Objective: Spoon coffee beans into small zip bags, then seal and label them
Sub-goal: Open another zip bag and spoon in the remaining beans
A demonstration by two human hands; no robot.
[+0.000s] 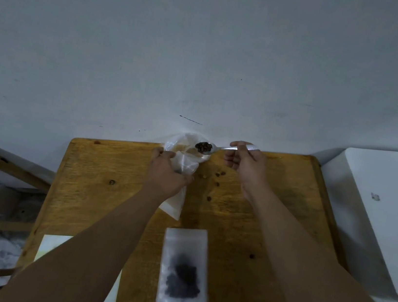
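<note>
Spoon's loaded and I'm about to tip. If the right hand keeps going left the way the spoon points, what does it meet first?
Most likely the open mouth of the bag that the left hand holds. The spoon in the right hand is at its rim; depth is unclear.

A clear small zip bag (183,159) is held upright above the far edge of the wooden table, its mouth spread open and its lower part crumpled. A metal spoon (212,148) lies level just over that mouth, its bowl heaped with brown coffee beans (203,147). A few loose beans (217,179) are scattered on the tabletop to the right of the bag. Nearer the camera, a second zip bag (184,271) lies flat, frosted white, with a dark mound of beans showing in its lower half.
</note>
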